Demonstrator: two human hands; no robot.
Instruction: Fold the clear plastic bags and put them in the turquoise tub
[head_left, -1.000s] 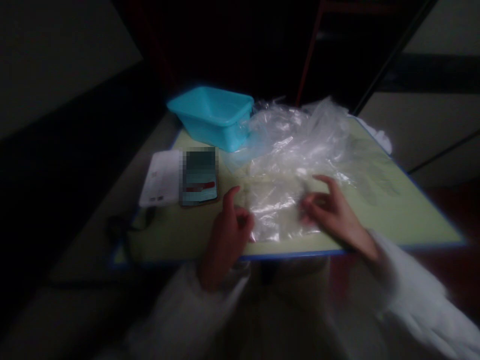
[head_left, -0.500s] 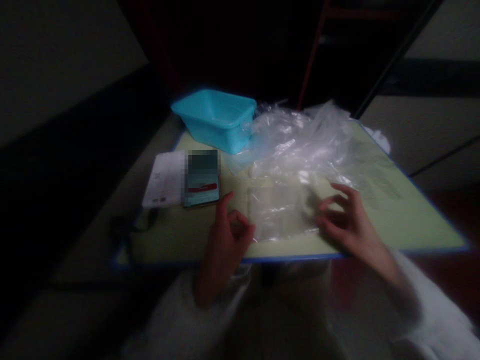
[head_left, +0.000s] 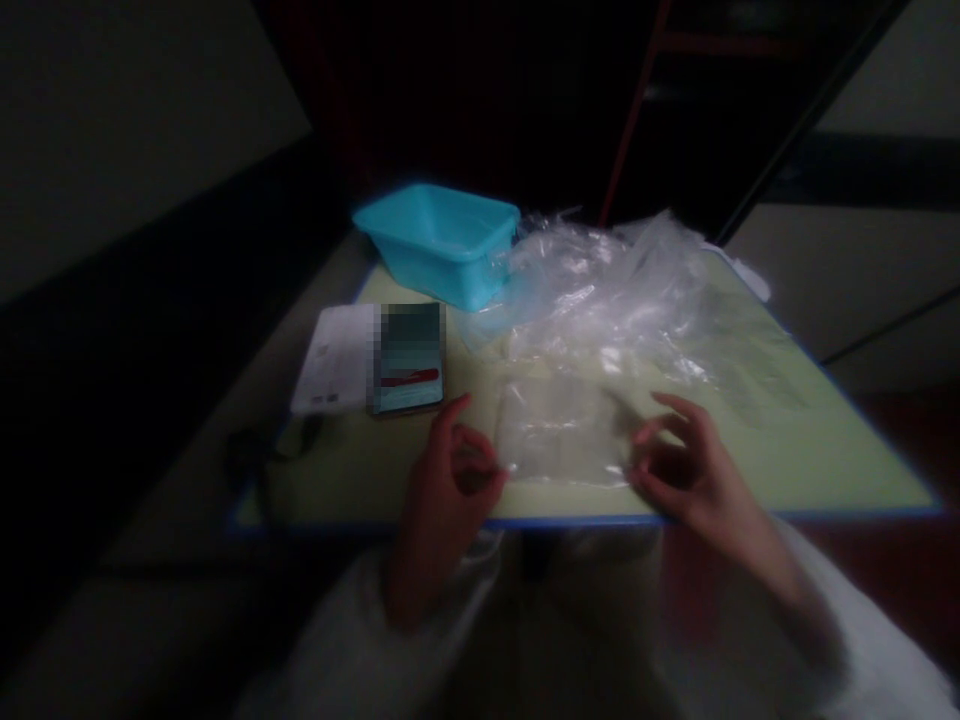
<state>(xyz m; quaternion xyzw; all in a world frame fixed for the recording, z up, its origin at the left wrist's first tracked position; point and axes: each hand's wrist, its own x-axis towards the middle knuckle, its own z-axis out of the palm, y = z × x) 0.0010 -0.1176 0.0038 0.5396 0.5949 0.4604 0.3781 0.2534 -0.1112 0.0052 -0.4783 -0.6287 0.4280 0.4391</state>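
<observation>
A small flat clear plastic bag (head_left: 561, 432) lies on the pale green table (head_left: 810, 440) near its front edge. My left hand (head_left: 448, 478) is at the bag's left edge with curled fingers, thumb and fingertips pinched at the lower left corner. At the bag's right edge, my right hand (head_left: 684, 470) has its fingers bent and its fingertips closed on that side. Both sleeves are white. The picture is dim and soft, so the exact grip is hard to see.
A heap of crumpled clear plastic bags (head_left: 607, 285) lies behind the flat one. A turquoise tub (head_left: 439, 235) stands at the back left. A phone (head_left: 409, 358) and a white card (head_left: 334, 360) lie at the left. The blue table edge (head_left: 570, 520) runs under my wrists.
The flat bag has been smoothed out and lies squarer near the front edge. My right hand has shifted right to the bag's edge; my left hand stays at the left corner.
</observation>
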